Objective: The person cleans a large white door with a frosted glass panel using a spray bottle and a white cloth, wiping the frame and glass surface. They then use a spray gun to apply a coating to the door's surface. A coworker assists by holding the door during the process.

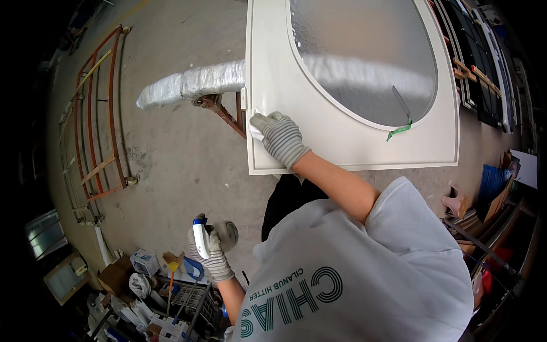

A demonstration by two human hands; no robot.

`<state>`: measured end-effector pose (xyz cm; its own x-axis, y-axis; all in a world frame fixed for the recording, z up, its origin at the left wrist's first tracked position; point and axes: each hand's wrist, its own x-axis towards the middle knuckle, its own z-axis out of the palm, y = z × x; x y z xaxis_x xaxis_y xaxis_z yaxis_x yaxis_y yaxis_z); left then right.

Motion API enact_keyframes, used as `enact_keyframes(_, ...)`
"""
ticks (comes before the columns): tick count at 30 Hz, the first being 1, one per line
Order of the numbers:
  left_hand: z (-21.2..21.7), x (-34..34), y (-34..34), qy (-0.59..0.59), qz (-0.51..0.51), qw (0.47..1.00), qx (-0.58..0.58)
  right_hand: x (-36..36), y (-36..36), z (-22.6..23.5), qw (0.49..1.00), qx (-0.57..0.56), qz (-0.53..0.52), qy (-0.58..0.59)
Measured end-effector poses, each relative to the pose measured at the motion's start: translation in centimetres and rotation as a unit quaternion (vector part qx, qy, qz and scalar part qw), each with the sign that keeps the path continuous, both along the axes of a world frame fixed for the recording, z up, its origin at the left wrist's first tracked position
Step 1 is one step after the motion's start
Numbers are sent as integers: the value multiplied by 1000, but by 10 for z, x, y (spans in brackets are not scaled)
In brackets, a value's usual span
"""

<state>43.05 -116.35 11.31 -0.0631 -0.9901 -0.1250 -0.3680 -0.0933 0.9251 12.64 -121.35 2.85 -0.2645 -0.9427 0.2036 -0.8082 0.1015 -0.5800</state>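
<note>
A white door panel (353, 149) with a rounded textured glass pane (370, 62) lies in front of me. My right hand (280, 135), in a grey striped work glove, presses a folded white cloth (255, 134) against the panel's left edge. Its fingers are closed over the cloth. Off to the lower left, away from the panel, my gloved left hand (215, 256) grips a white spray bottle (200, 238) with a blue top. The bottle's lower part is hidden. A thin blade (401, 101) with green tape (399, 130) rests at the pane's lower edge.
A plastic-wrapped padded beam (194, 84) on a rusty stand (225, 114) runs under the panel. An orange metal rack (114, 114) stands at left. Boxes and clutter (145, 263) fill the lower left; a pink stool (454, 202) is at right.
</note>
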Motion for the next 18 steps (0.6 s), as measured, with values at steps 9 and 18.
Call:
enact_keyframes(9, -14, -10, -39, 21, -94, 995, 0, -44, 44, 73, 960, 213, 83, -165)
enact_keyframes(18, -22, -31, -65, -2, -67, 998, 8, -131, 86, 0, 976, 43, -5, 211)
